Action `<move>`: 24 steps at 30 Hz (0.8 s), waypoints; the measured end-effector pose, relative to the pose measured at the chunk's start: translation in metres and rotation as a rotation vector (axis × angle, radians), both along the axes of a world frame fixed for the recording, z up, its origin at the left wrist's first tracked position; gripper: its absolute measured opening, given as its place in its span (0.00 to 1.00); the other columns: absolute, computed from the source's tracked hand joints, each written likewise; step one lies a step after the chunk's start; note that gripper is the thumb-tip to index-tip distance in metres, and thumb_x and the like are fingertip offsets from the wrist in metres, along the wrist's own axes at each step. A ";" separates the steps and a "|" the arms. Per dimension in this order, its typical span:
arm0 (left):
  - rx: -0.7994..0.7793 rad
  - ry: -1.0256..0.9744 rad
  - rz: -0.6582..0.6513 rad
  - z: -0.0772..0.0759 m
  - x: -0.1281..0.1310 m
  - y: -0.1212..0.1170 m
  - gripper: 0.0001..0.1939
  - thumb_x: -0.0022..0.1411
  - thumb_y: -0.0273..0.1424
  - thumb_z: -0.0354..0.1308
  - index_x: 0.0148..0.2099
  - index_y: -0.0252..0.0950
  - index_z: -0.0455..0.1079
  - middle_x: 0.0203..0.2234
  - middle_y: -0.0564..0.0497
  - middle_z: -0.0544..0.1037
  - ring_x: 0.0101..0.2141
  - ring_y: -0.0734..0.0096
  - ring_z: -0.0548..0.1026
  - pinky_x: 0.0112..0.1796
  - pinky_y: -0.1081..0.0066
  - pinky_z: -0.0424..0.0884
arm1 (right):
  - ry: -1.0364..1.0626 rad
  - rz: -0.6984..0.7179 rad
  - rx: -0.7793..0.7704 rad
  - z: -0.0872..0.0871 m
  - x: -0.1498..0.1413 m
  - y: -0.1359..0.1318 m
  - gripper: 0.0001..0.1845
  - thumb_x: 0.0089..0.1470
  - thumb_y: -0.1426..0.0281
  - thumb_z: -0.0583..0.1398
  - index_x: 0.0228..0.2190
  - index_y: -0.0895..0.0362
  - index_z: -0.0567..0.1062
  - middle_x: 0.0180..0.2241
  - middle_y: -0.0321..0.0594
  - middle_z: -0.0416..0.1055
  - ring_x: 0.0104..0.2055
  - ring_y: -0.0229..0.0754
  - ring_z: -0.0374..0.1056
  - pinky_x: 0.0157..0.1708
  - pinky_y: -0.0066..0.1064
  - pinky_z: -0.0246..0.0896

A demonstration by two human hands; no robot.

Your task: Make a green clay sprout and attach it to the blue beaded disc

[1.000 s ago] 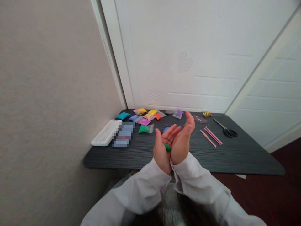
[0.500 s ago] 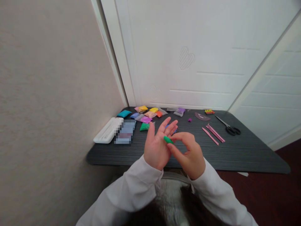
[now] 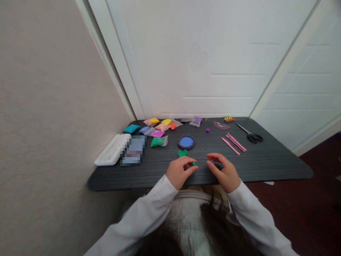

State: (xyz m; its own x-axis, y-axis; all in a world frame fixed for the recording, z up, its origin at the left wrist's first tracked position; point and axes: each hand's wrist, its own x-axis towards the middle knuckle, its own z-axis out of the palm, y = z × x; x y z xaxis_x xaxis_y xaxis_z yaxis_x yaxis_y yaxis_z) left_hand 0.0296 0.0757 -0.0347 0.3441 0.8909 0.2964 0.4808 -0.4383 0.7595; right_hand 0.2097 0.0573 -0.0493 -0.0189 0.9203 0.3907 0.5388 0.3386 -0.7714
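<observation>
Both my hands rest at the near edge of the dark table (image 3: 266, 167). My left hand (image 3: 179, 172) is curled, its thumb and forefinger pinching a small green clay piece (image 3: 194, 163). My right hand (image 3: 223, 170) sits a little to the right, fingers bent and pinched together, nothing visible in them. Just beyond my left hand lies a green heart-shaped clay piece (image 3: 182, 153). Farther back is a round blue clay disc with a dark rim (image 3: 186, 142).
Several coloured clay bags (image 3: 160, 128) lie at the back left, beside a white tray (image 3: 112, 153) and a blurred booklet (image 3: 133, 152). Pink modelling sticks (image 3: 234, 143), black scissors (image 3: 250, 134), a brownish clay shape (image 3: 221, 125) and a tiny purple piece (image 3: 207, 130) lie at the right.
My hands came down from mid-air to the table edge. The rolled green clay left my left palm; a small green bit is now pinched in my left fingers. The view tilted downward.
</observation>
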 end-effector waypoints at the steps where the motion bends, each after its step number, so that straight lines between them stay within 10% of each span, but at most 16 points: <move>1: 0.021 0.056 -0.011 -0.006 0.002 0.002 0.12 0.51 0.37 0.54 0.36 0.38 0.71 0.28 0.50 0.74 0.27 0.71 0.69 0.32 0.71 0.65 | 0.016 -0.022 -0.018 -0.004 0.005 0.002 0.13 0.49 0.65 0.54 0.37 0.55 0.68 0.35 0.41 0.69 0.38 0.41 0.65 0.40 0.36 0.60; 11: 0.064 0.126 -0.075 -0.015 0.009 -0.002 0.10 0.52 0.35 0.53 0.35 0.37 0.70 0.30 0.48 0.74 0.30 0.70 0.69 0.34 0.71 0.65 | -0.077 0.067 -0.078 -0.002 0.002 0.016 0.12 0.51 0.65 0.52 0.36 0.56 0.69 0.34 0.40 0.69 0.34 0.37 0.64 0.35 0.31 0.61; 19: -0.140 -0.196 0.260 -0.016 -0.046 0.003 0.14 0.48 0.37 0.56 0.39 0.39 0.71 0.31 0.50 0.73 0.30 0.70 0.71 0.33 0.70 0.69 | -0.249 0.087 -0.232 0.003 -0.038 0.069 0.17 0.46 0.59 0.55 0.35 0.55 0.71 0.29 0.38 0.71 0.29 0.38 0.65 0.30 0.29 0.57; 24: -0.241 -0.348 0.239 -0.021 -0.055 0.009 0.20 0.49 0.38 0.55 0.44 0.36 0.68 0.31 0.49 0.71 0.28 0.73 0.70 0.30 0.71 0.70 | -0.261 0.058 -0.319 -0.001 -0.055 0.083 0.13 0.38 0.58 0.60 0.25 0.55 0.72 0.22 0.36 0.69 0.27 0.40 0.65 0.28 0.30 0.54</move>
